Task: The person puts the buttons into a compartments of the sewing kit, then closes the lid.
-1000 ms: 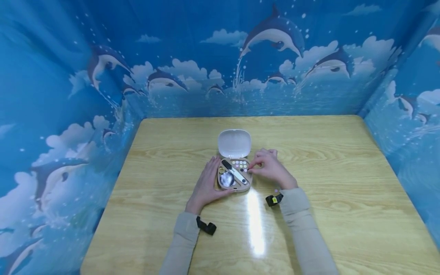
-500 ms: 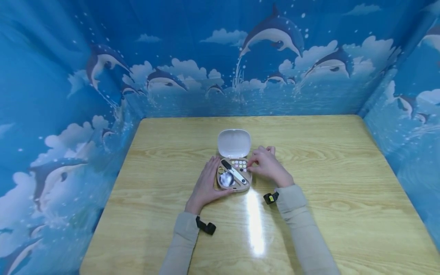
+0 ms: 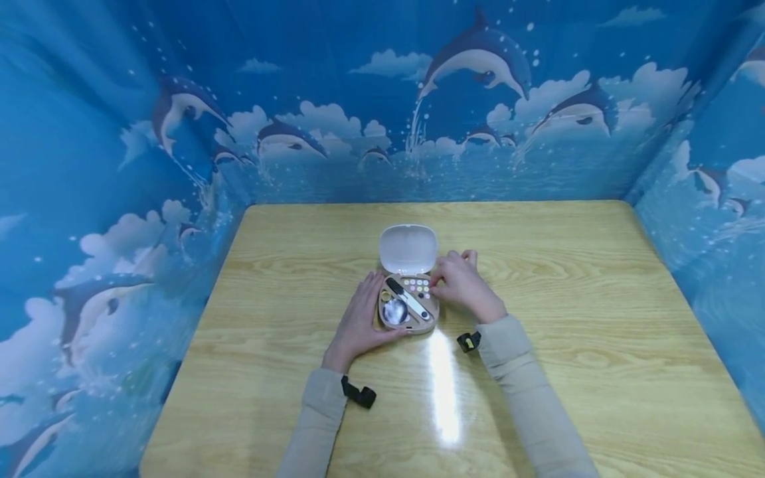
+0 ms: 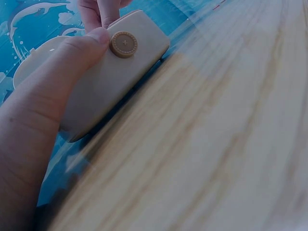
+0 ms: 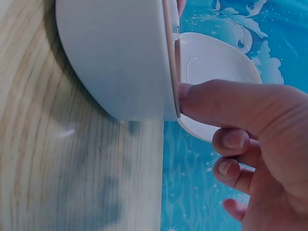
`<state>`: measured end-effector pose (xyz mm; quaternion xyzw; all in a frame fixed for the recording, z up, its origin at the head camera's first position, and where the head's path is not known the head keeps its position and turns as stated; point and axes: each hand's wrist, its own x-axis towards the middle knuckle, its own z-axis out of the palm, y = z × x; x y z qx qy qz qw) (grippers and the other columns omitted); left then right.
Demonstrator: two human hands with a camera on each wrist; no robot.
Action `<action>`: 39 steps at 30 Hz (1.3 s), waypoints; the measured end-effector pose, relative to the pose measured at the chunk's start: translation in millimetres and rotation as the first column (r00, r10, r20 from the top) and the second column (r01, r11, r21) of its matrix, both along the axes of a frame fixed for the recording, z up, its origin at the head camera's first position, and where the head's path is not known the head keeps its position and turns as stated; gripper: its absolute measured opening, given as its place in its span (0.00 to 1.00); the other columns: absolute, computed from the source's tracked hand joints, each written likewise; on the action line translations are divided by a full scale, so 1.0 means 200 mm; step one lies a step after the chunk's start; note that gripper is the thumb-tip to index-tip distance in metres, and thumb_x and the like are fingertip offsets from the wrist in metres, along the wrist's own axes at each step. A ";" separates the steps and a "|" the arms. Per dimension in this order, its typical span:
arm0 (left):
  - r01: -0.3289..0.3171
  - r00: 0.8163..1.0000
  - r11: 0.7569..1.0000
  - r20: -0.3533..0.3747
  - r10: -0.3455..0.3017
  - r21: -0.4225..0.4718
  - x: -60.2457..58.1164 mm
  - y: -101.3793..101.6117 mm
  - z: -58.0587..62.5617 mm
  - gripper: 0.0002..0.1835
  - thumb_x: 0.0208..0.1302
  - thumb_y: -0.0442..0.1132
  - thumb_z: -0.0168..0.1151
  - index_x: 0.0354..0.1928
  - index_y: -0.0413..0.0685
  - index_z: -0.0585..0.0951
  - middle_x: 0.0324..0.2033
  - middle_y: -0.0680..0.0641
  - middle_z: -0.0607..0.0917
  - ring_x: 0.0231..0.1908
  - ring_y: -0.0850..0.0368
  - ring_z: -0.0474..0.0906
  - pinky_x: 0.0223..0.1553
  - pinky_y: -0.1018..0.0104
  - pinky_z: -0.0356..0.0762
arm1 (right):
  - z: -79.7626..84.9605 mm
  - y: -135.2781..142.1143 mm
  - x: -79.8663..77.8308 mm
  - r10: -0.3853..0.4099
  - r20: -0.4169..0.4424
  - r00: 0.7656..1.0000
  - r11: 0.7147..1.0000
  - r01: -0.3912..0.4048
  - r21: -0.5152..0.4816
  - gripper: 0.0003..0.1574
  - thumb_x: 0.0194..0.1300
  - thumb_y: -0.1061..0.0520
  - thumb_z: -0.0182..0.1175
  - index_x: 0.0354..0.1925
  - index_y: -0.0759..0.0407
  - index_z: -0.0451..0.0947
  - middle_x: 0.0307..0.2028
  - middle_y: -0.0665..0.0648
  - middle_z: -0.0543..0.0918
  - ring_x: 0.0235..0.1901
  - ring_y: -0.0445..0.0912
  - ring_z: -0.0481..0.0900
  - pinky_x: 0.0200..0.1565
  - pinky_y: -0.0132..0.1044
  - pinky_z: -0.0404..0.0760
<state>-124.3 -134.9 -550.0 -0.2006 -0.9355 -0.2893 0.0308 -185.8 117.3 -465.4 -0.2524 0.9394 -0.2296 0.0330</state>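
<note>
An open sewing kit box [image 3: 431,325] rests on the table, its white lid [image 3: 408,249] tipped back. My left hand [image 3: 357,324] holds it, fingers along the left side and thumb at the front, near a round tan button-shaped latch [image 4: 123,44]. My right hand [image 3: 463,282] is at the right rim, thumb and index finger reaching in beside rows of small pale buttons [image 3: 419,289]. In the right wrist view the thumb [image 5: 211,101] dips past the rim; anything between the fingertips is hidden. The other right fingers are curled.
A white tool with a black end [image 3: 408,299] lies diagonally inside the box. Left of it sit a shiny round piece [image 3: 394,312] and a small gold-coloured ring-like piece [image 3: 385,296]. The wooden table [image 3: 597,318] meets a blue dolphin curtain [image 3: 382,133] behind.
My right hand has shifted slightly up and left at the box's right rim, its cuff now covering where a small pink piece lay on the table. The left hand stays put.
</note>
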 end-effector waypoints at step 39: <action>0.004 1.000 1.000 -0.011 -0.004 0.027 0.00 0.01 0.00 0.67 0.47 0.79 0.63 0.79 0.50 0.45 0.78 0.44 0.50 0.77 0.54 0.38 0.76 0.53 0.42 | 0.00 0.00 0.00 -0.026 0.017 1.000 1.000 0.026 -0.014 0.06 0.50 0.57 0.77 0.25 0.49 0.87 0.30 0.47 0.81 0.35 0.48 0.70 0.58 0.58 0.54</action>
